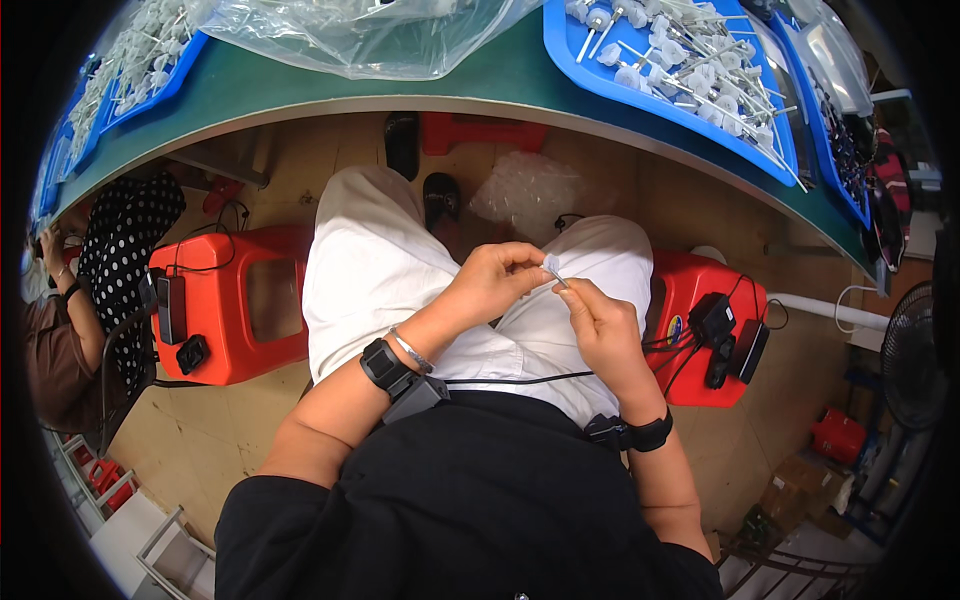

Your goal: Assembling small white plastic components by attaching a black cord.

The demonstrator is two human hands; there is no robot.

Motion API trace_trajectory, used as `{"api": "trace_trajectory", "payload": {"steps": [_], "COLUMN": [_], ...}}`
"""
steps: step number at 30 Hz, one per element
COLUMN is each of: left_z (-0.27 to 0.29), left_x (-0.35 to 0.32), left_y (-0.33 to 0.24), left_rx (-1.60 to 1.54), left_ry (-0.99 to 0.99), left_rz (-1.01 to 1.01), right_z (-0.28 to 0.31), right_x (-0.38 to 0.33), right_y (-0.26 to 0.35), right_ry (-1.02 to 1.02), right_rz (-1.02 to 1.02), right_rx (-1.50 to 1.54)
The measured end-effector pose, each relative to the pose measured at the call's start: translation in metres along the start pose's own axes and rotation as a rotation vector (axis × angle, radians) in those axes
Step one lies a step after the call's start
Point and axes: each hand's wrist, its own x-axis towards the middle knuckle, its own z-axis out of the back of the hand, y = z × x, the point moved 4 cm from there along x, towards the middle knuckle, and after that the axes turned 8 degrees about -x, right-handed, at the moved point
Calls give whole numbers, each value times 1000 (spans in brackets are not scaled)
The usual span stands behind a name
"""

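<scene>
Above my lap, both hands meet on one small piece: a translucent whitish cap on a thin metal rod (552,264). My left hand (492,285) pinches at the cap end with thumb and forefinger. The rod's other end runs into the fingers of my right hand (607,325), which are closed on it. Whether cap and rod are joined is too small to tell. Similar pieces, pale caps on thin rods, lie heaped in a blue tray (640,98) on the table at the right.
The green table (300,80) curves across ahead, bearing a clear plastic bag (400,40) and another blue tray (165,88) of pale pieces. Red stools (225,340) flank me, with black devices and cables on them. Another person (75,330) sits at left. A fan (912,355) stands right.
</scene>
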Motion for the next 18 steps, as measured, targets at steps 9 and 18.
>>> {"api": "trace_trajectory", "payload": {"steps": [9,18], "left_z": [-2,2], "left_x": [-1,1], "left_y": [-2,6], "left_rx": [6,-27], "left_ry": [8,-42], "left_rz": [-3,-47], "right_z": [-3,4], "right_x": [-7,-7], "right_y": [15,24], "right_ry": [-287,-159], "right_rz": [254,170], "right_rx": [-523,-386]}}
